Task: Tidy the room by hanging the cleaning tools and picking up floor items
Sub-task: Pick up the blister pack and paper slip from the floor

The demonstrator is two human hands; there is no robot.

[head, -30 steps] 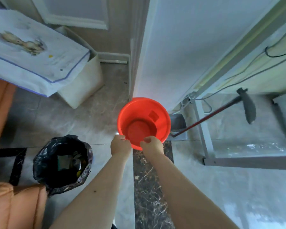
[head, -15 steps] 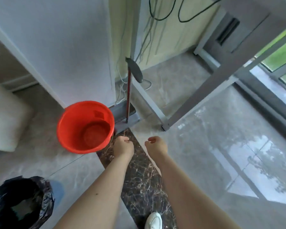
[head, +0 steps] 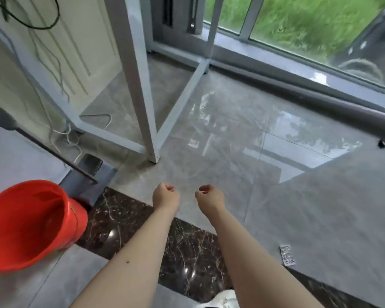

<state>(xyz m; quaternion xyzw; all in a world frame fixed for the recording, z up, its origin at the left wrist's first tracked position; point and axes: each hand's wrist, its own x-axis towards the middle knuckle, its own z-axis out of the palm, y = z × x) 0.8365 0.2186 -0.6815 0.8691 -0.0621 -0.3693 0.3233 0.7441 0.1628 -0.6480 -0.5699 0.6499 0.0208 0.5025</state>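
An orange bucket (head: 29, 223) stands on the floor at the lower left, apart from both hands. Behind it a grey dustpan (head: 88, 176) sits on the floor with a dark red broom handle (head: 51, 152) slanting up to a dark grip at the far left. My left hand (head: 165, 196) and my right hand (head: 208, 196) hang side by side over the floor tiles, fingers loosely curled, holding nothing. A small silvery wrapper (head: 287, 255) lies on the floor at the lower right.
A white metal table frame (head: 140, 85) stands ahead, with cables (head: 60, 130) trailing down the wall and across the floor to its left. A glass sliding door (head: 298, 34) runs along the right. A dark marble strip (head: 187, 252) crosses the floor. My white shoe (head: 222, 301) shows at the bottom.
Both hands have let go of the bucket's rim, and it now stands on the floor. The view has swung right toward the glass door; the bucket has slid to the left edge.
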